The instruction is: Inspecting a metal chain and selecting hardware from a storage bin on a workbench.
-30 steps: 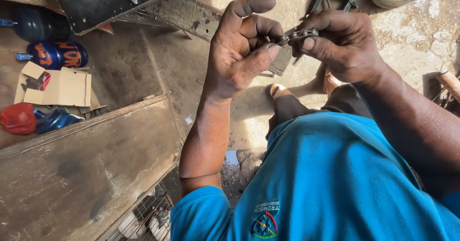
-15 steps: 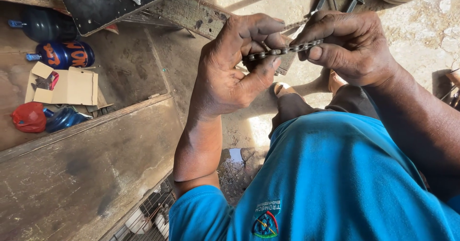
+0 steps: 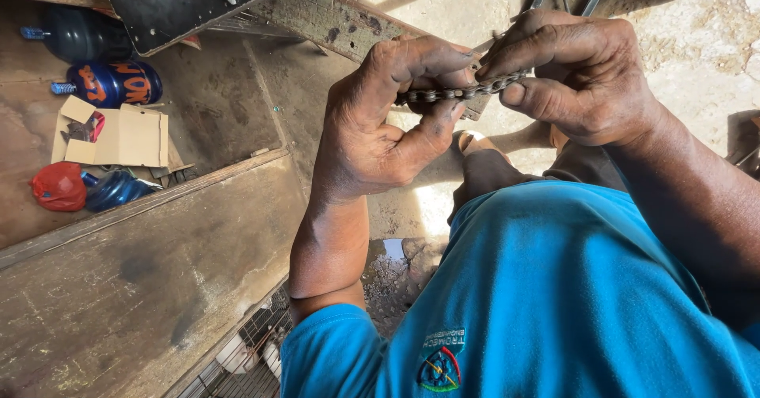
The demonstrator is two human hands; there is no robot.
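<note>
You are holding a short length of dark roller chain (image 3: 463,91) stretched level between your two hands, up in front of your chest and above the concrete floor (image 3: 697,41). Your left hand (image 3: 388,125) is pinching its left end: the forefinger is curling over the top and the thumb is pressing up from below, so the hand is clenched on the chain. Your right hand (image 3: 582,77) is gripping the other end, fingers folded over the links and the thumb underneath. The two hands are nearly touching at the fingertips. Both are smeared with dark grease.

You are wearing a blue shirt (image 3: 554,287), which is filling the lower right of the view. To your left, well apart from the hands, an open cardboard box (image 3: 127,137) is lying on a worn wooden surface (image 3: 119,287), with a red bag (image 3: 57,186) just beside it and a dark blue bottle (image 3: 115,83) lying on its side above it.
</note>
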